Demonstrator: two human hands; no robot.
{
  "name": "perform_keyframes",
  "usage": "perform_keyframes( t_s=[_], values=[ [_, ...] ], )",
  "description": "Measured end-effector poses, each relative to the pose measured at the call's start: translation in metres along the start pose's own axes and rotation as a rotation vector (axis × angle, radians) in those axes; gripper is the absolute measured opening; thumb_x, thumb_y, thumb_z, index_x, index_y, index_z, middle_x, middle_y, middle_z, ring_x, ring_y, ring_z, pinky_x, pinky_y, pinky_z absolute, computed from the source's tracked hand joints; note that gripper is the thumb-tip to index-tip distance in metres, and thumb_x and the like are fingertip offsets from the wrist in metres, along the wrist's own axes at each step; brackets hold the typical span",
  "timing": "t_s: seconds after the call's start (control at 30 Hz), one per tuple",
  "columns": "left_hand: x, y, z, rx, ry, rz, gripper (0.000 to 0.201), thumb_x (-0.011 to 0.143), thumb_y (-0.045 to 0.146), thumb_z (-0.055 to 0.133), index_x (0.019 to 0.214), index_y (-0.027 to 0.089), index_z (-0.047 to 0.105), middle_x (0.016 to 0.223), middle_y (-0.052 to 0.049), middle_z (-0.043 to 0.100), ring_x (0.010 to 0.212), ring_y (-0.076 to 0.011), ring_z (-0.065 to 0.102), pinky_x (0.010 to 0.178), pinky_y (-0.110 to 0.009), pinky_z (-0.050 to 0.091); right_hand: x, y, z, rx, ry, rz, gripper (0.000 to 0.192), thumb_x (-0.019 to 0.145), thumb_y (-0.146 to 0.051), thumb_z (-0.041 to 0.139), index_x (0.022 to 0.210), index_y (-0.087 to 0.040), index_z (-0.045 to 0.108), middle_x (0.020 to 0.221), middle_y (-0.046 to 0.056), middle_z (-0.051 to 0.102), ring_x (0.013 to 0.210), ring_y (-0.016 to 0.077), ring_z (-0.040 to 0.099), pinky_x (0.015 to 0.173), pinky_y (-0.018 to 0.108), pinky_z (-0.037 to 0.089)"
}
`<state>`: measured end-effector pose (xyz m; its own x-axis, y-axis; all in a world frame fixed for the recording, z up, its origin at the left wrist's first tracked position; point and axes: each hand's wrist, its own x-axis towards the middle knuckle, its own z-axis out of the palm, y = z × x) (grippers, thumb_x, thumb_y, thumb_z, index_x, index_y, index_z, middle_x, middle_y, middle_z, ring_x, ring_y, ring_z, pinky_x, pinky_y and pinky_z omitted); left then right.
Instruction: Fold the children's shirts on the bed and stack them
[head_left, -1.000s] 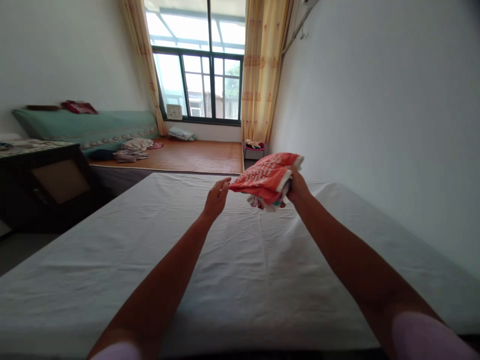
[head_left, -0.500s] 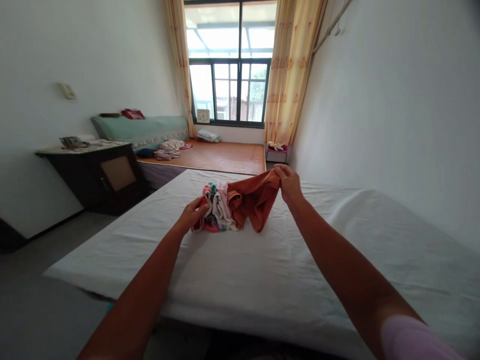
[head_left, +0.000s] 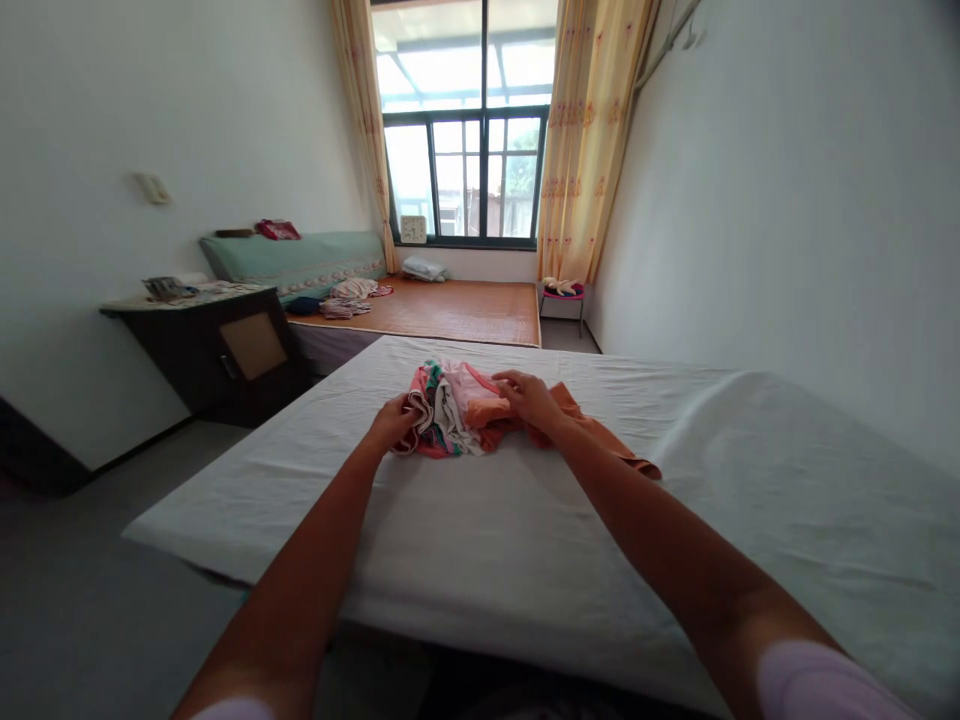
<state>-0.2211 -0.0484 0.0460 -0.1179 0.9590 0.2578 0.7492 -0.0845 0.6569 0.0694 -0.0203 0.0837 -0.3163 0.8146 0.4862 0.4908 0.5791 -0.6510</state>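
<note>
A bundle of crumpled clothes [head_left: 452,405] in pink, white and green lies on the white-sheeted bed. My left hand [head_left: 391,422] grips the left end of the bundle, fingers closed on its folded layers. Over at the bundle's right side, my right hand [head_left: 529,398] has its fingertips closed at the edge of a pink garment [head_left: 472,385]. An orange garment [head_left: 592,428] stretches out to the right across the sheet, partly beneath my right hand and forearm. Part of it bunches against the pink cloth.
The white sheet [head_left: 480,560] covers the bed in front of me. Beyond is a second bed with a brown mat [head_left: 465,305] and folded clothes [head_left: 349,300]. A dark cabinet [head_left: 202,355] stands left, a small stool [head_left: 562,290] by the curtain, a wall along the right.
My right hand has let go of the raised orange garment and moved left to the pink cloth. The orange garment now lies spread to the right. My left hand stays on the bundle.
</note>
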Motion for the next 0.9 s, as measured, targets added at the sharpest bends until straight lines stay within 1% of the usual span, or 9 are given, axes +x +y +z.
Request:
perform_keyframes(
  t_s=[0.13,0.3,0.37,0.43,0.53,0.6,0.63,0.73,0.9],
  values=[
    [-0.014,-0.009,0.003,0.128,0.044,-0.108,0.015,0.07,0.028,0.057,0.075,0.019,0.068,0.081,-0.01,0.072,0.085,-0.0274,0.068,0.065,-0.028,0.046,0.036,-0.017,0.033,-0.118,-0.11,-0.04,0.036,0.094,-0.03,0.045,0.127,-0.031,0.057,0.083,0.001,0.071,0.074,0.0184,0.063,0.07,0.03,0.045],
    [-0.013,-0.01,-0.003,0.117,0.053,-0.131,0.01,0.063,0.029,0.066,0.066,0.019,0.067,0.076,-0.011,0.072,0.086,-0.0311,0.068,0.067,-0.03,0.046,0.065,-0.032,0.045,-0.442,-0.193,-0.132,0.02,0.088,-0.038,0.056,0.095,-0.026,0.07,0.087,0.007,0.072,0.083,0.0256,0.064,0.071,0.034,0.043],
    [-0.005,-0.005,-0.013,0.055,0.038,-0.114,0.016,0.062,0.032,0.069,0.069,0.018,0.068,0.077,-0.01,0.072,0.083,-0.0293,0.068,0.067,-0.031,0.048,0.079,-0.036,0.026,-0.429,-0.124,-0.107,0.018,0.087,-0.036,0.057,0.084,-0.024,0.069,0.08,0.007,0.071,0.079,0.024,0.064,0.069,0.032,0.043],
    [0.007,0.004,-0.029,-0.11,0.03,-0.091,0.026,0.068,0.04,0.066,0.079,0.017,0.069,0.08,-0.008,0.072,0.079,-0.0247,0.068,0.068,-0.032,0.051,0.096,-0.038,-0.007,-0.245,0.038,-0.069,0.021,0.088,-0.036,0.053,0.08,-0.022,0.067,0.076,0.005,0.07,0.073,0.0194,0.063,0.065,0.028,0.043],
    [0.025,0.026,-0.062,-0.641,0.096,-0.037,0.038,0.071,0.049,0.065,0.09,0.016,0.066,0.083,-0.005,0.071,0.074,-0.0192,0.067,0.07,-0.033,0.054,0.109,-0.031,-0.063,0.209,0.377,-0.015,0.03,0.092,-0.041,0.041,0.094,-0.021,0.063,0.074,0.002,0.068,0.059,0.0128,0.059,0.053,0.022,0.04],
    [0.032,0.04,-0.081,-0.954,0.174,0.079,0.041,0.068,0.05,0.068,0.092,0.016,0.065,0.086,-0.004,0.071,0.076,-0.018,0.066,0.073,-0.033,0.054,0.103,-0.018,-0.09,0.322,0.429,-0.013,0.032,0.09,-0.045,0.044,0.094,-0.02,0.063,0.072,0.001,0.068,0.055,0.0111,0.058,0.049,0.021,0.038],
    [0.034,0.045,-0.088,-1.03,0.189,0.122,0.042,0.068,0.051,0.068,0.092,0.016,0.065,0.087,-0.004,0.07,0.076,-0.0178,0.065,0.073,-0.032,0.054,0.095,-0.01,-0.099,0.3,0.372,0.009,0.029,0.085,-0.045,0.051,0.089,-0.019,0.064,0.067,0.0,0.067,0.053,0.011,0.057,0.049,0.021,0.039],
    [0.032,0.046,-0.1,-0.956,0.207,0.101,0.039,0.063,0.046,0.074,0.085,0.015,0.064,0.078,-0.003,0.068,0.069,-0.0157,0.062,0.067,-0.029,0.053,0.066,0.015,-0.109,0.123,0.219,0.138,0.021,0.074,-0.037,0.064,0.075,-0.016,0.065,0.058,-0.001,0.063,0.049,0.0113,0.055,0.05,0.022,0.042],
    [0.023,0.016,-0.111,-0.401,0.457,-0.01,0.026,0.07,0.039,0.063,0.083,0.016,0.061,0.076,-0.003,0.064,0.069,-0.0177,0.061,0.065,-0.029,0.05,0.032,0.025,-0.098,-0.076,0.316,0.198,0.023,0.084,-0.035,0.053,0.088,-0.016,0.066,0.076,0.005,0.07,0.061,0.0145,0.062,0.056,0.024,0.047]
  ],
)
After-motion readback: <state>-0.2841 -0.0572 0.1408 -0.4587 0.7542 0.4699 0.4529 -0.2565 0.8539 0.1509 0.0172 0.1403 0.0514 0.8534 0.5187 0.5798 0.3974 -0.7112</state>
